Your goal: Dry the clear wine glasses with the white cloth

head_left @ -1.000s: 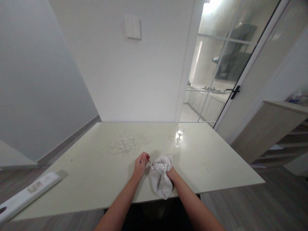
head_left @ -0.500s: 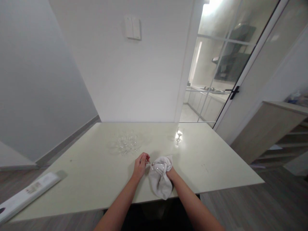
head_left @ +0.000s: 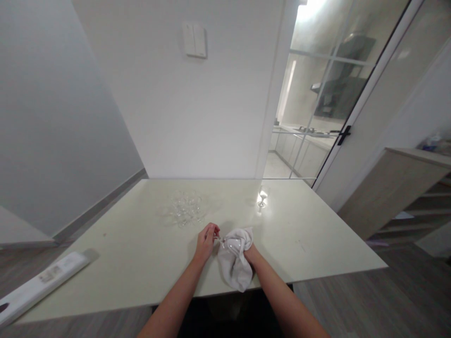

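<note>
Near the front edge of the table, a clear stemmed glass (head_left: 233, 243) lies tilted on its side between my hands. My left hand (head_left: 207, 238) is closed in a pinch around its stem or foot end. A whitish cloth (head_left: 235, 267) wraps the bowl and hangs down towards the table edge. My right hand (head_left: 249, 252) is mostly hidden by the cloth, gripping it around the bowl; its fingers are covered. Farther back on the right, another stemmed glass (head_left: 261, 197) stands upright. Several clear glasses (head_left: 186, 209) stand clustered at the back left.
The pale glossy table (head_left: 134, 263) reaches the wall. A long white box (head_left: 45, 281) lies over its left front corner. To the right are a glass-paned door (head_left: 326, 84) with a black handle and a wooden shelf unit (head_left: 391, 188).
Almost nothing differs. Both hands, the cloth and the glass stay in the same place, and the other glasses have not moved.
</note>
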A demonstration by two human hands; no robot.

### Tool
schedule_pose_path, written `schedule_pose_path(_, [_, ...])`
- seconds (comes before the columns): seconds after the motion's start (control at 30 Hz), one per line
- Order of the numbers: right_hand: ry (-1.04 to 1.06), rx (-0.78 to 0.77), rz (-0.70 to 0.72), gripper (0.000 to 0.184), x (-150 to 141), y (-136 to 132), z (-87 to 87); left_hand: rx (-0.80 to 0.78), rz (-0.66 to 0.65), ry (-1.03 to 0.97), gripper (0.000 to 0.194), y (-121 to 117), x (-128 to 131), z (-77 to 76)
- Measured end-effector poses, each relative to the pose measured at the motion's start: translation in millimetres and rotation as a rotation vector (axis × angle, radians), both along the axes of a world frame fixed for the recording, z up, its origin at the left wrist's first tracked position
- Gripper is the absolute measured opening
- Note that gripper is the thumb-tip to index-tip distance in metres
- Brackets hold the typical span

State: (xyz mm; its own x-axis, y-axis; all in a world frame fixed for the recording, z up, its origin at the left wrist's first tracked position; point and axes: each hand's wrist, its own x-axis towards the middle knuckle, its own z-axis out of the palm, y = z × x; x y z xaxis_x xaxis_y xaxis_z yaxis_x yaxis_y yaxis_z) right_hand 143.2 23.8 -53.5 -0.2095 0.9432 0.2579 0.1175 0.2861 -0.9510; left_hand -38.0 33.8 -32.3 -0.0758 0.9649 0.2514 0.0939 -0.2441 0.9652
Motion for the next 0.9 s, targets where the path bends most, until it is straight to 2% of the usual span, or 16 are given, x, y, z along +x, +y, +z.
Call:
schedule_pose_path(0.47, [-0.046, 0.063, 0.004, 0.033, 3.3, 7.1, 1.0, -0.027, -0.009, -0.106, 0.054, -0.4, 3.3, 1.4])
schedule_pose_path(0.67, [0.008, 0.024, 0.021, 0.034, 0.2, 2.5, 3.1, -0.045, 0.013, -0.138, 0.055, -1.4, 5.0, 6.7])
schedule_pose_path(0.9, [-0.035, 0.005, 0.048, 0.03, 4.5, -0.6, 0.0, -0.081, 0.02, -0.138, 0.052, -4.2, 6.1, 12.7])
